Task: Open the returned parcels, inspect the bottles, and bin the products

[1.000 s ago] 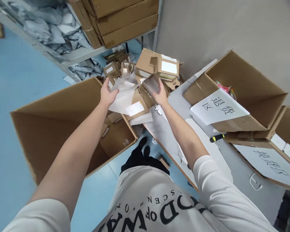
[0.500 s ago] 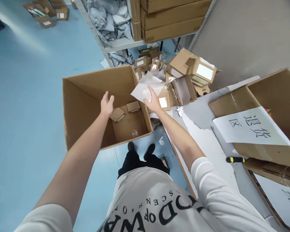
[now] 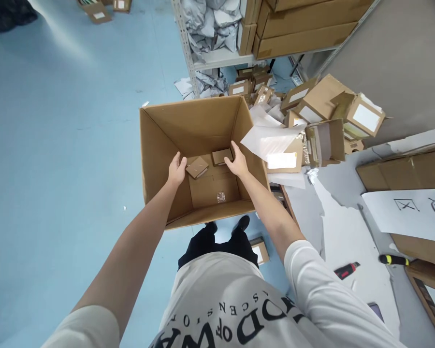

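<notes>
The white printed shirt (image 3: 219, 285) was closest, with a dark shoe (image 3: 243, 223) showing just short of the large carton (image 3: 203, 113). Both hands reached inside that large carton. The left hand (image 3: 177, 170) was loosely spread, thumb apart from the fingers, beside a tilted small box (image 3: 197, 167) toward the left of the carton's bottom. The right hand (image 3: 238, 163) was likewise uncurled, thumb toward a second small box (image 3: 221, 156) near the carton's far right corner. Neither hand had closed around anything; whether they touched the boxes could not be told. A patch of clear tape (image 3: 221, 197) shone on the carton's bottom, toward its near side.

Right of the large carton stood a grey table (image 3: 306, 220), bearing a red-and-black cutter (image 3: 346, 271). Just beside the carton's right wall were a white wrapping sheet (image 3: 263, 137) and a labelled box (image 3: 295, 151); farther right, an open box (image 3: 336, 140). Beyond the large carton rose a shelf (image 3: 226, 58) with grey bags (image 3: 212, 24) and stacked cartons (image 3: 311, 34). A black bag (image 3: 10, 14) lay well beyond it, far left.
</notes>
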Tool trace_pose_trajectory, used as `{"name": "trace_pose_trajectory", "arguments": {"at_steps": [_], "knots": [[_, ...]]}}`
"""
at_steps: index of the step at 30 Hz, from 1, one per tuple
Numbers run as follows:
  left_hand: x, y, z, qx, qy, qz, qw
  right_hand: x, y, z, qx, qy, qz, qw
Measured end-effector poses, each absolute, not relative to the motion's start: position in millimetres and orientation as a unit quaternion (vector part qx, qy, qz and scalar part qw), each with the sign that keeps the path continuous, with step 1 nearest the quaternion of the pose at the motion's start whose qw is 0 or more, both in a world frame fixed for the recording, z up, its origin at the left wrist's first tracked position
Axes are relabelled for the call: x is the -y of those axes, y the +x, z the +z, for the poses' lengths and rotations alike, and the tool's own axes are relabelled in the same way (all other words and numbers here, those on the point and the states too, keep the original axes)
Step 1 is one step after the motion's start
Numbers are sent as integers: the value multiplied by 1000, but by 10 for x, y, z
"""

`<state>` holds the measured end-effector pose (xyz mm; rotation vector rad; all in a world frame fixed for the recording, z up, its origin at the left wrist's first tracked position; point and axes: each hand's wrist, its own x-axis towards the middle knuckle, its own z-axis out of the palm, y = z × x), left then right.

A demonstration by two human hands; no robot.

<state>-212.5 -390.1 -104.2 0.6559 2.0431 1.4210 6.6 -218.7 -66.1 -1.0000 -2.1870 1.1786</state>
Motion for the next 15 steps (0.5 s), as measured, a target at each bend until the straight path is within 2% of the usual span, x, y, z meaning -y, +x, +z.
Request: {"name": "trace_pose_trajectory", "arguments": {"at_steps": [8,15], "knots": [[4203,-2572,-1504,-774,227,497,320,2412,-52,-1148,777,-445,414,165],[4273,-2685,-1664,-810,235,440,308,2345,-64,-1368,770,-477,404,130]]}}
